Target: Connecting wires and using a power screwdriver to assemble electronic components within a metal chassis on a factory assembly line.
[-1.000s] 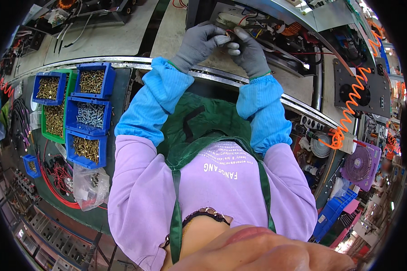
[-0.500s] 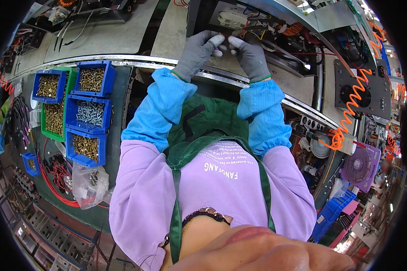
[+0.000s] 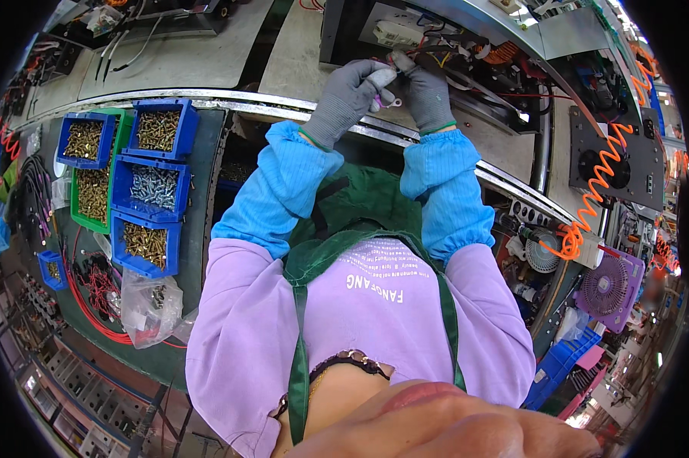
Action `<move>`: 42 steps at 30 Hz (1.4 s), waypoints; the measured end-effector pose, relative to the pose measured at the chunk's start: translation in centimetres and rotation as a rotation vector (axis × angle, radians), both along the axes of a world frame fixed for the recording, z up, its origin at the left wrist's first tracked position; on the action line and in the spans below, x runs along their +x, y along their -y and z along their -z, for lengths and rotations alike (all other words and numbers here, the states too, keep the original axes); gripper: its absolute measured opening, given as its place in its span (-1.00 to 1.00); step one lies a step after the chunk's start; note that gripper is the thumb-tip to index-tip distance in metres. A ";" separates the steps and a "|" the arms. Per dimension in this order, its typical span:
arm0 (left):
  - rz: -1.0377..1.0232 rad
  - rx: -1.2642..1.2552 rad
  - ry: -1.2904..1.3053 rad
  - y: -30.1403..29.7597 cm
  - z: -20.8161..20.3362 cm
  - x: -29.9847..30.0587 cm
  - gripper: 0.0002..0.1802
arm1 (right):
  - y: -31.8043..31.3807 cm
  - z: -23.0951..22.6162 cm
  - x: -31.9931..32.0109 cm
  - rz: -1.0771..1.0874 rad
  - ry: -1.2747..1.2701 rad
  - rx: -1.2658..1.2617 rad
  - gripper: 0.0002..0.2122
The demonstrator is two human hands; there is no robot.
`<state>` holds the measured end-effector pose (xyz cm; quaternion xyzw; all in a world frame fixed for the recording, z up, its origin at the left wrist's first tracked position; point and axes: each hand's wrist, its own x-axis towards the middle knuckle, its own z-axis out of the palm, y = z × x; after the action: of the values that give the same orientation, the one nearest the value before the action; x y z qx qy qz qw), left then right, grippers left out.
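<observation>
My left hand (image 3: 348, 99), in a grey glove, is pinched on a small ring terminal (image 3: 394, 103) with a purple sleeve; its ring sticks out past my fingertips. Close beside it, my right hand (image 3: 426, 95), also gloved in grey, has thumb and finger pressed together. What those fingers grip is hidden. Both hands are at the near side of an open metal housing (image 3: 344, 34). Inside the housing are a white block-shaped part (image 3: 396, 33), yellow and red wires and an orange copper-like coil (image 3: 502, 53).
To my left, blue bins (image 3: 160, 190) and a green bin (image 3: 74, 200) hold gold and silver screws. Red wires (image 3: 100, 294) and a clear bag (image 3: 152, 313) lie nearer. An orange coiled hose (image 3: 598, 179) hangs at the right, by a black fan panel (image 3: 618, 159) and a purple fan (image 3: 609, 282).
My left hand has turned and come closer to my right hand, and the ring terminal now shows below its fingers. My right fingertips have moved slightly up, toward the wires.
</observation>
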<state>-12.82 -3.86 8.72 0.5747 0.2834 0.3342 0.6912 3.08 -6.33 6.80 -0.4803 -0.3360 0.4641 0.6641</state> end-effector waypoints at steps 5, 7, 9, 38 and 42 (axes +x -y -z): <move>0.000 -0.058 0.063 0.3 1.0 0.3 -0.70 | 0.0 -0.7 -1.5 0.063 0.097 -0.066 -0.77; -0.012 -0.072 0.083 0.3 1.1 0.1 -0.71 | 0.1 -1.0 -1.5 0.065 0.075 -0.077 -0.77; -0.037 -0.037 0.043 0.2 1.1 -0.3 -0.72 | 0.3 -1.4 -1.0 -0.089 -0.132 -0.133 -0.78; -0.055 -0.035 0.064 -0.4 2.1 -0.4 -0.70 | 1.8 -1.4 -2.7 0.004 0.382 -0.063 -0.79; 0.035 -0.129 0.068 -1.4 2.4 -1.5 -0.68 | 2.4 -1.6 -3.8 0.019 0.249 -0.080 -0.81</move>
<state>-14.29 -2.43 6.30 0.5221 0.2707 0.3226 0.7417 -0.72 -8.77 8.35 -0.5635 -0.3924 0.4076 0.6019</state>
